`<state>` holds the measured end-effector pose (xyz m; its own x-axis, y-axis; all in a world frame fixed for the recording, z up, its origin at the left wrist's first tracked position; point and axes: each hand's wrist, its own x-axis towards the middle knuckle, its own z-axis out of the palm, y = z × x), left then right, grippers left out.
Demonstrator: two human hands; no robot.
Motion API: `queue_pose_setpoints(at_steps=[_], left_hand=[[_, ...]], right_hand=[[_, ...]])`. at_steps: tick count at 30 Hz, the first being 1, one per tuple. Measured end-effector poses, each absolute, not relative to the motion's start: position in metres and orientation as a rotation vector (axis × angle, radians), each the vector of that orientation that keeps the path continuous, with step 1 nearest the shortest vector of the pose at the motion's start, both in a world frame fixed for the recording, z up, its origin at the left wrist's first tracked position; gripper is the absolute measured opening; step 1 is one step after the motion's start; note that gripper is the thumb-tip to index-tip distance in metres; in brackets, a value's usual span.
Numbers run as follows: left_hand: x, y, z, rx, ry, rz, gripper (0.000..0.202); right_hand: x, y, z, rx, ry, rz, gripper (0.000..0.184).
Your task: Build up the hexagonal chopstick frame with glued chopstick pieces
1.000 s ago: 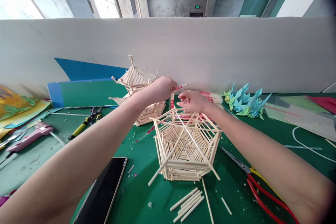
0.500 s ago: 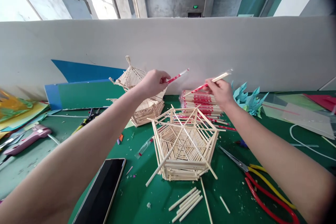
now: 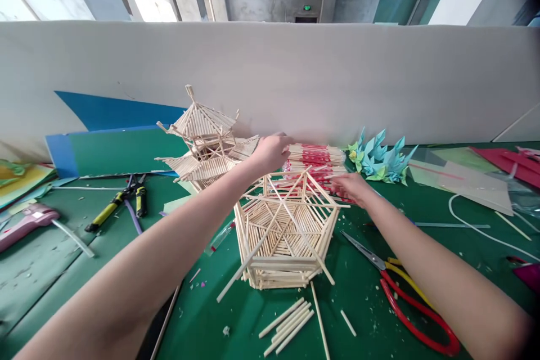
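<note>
My left hand (image 3: 274,152) is at the left end of a pile of chopsticks in red-printed wrappers (image 3: 314,154), its fingers curled and partly hidden. At the pile's front right, my right hand (image 3: 352,187) has its fingertips pressed together low among the wrapped sticks; what either hand holds, I cannot make out. In front of both stands an open six-sided stick frame (image 3: 291,230), with long sticks crossed over its top. Left of my left hand is a stick-built pagoda model (image 3: 202,124), its lower part behind my forearm.
Several cut sticks (image 3: 289,323) lie in front of the frame. Scissors (image 3: 405,292) are on the right, below my right forearm. Yellow-black pliers (image 3: 112,208) and a pink glue gun (image 3: 31,225) lie left. Blue folded paper (image 3: 379,157) stands behind my right hand.
Both hands have lowered to the wrapped pile; my left moved right. The wrapper in my left hand and the chopsticks in my right no longer show there. The view has shifted slightly right.
</note>
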<state>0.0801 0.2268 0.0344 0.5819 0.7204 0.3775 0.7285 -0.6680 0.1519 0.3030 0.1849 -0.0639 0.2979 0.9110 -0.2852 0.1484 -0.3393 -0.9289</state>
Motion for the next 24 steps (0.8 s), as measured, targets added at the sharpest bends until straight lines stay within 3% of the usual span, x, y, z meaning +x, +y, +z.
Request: queue_pose_setpoints(at_steps=[5, 9, 14, 17, 24], left_hand=[[0.030, 0.161, 0.045, -2.530, -1.213, -1.035, 0.022], [0.004, 0.066, 0.024, -2.231, -0.854, -1.374, 0.021], [0.014, -0.033, -0.042, -2.650, -0.767, -1.118, 0.010], [0.030, -0.046, -0.079, -2.831, -1.160, -0.600, 0.014], [0.042, -0.032, -0.102, -2.744, -1.542, -0.356, 0.018]], right_hand=[[0.329, 0.153, -0.060, -1.790, -1.115, 1.015, 0.028], [0.335, 0.115, -0.061, -1.755, -1.217, 0.803, 0.023], [0.324, 0.063, -0.068, -1.661, -1.285, 0.524, 0.024], [0.305, 0.028, -0.068, -1.641, -1.337, 0.386, 0.025], [0.239, -0.044, -0.079, -1.683, -1.946, 0.426, 0.022]])
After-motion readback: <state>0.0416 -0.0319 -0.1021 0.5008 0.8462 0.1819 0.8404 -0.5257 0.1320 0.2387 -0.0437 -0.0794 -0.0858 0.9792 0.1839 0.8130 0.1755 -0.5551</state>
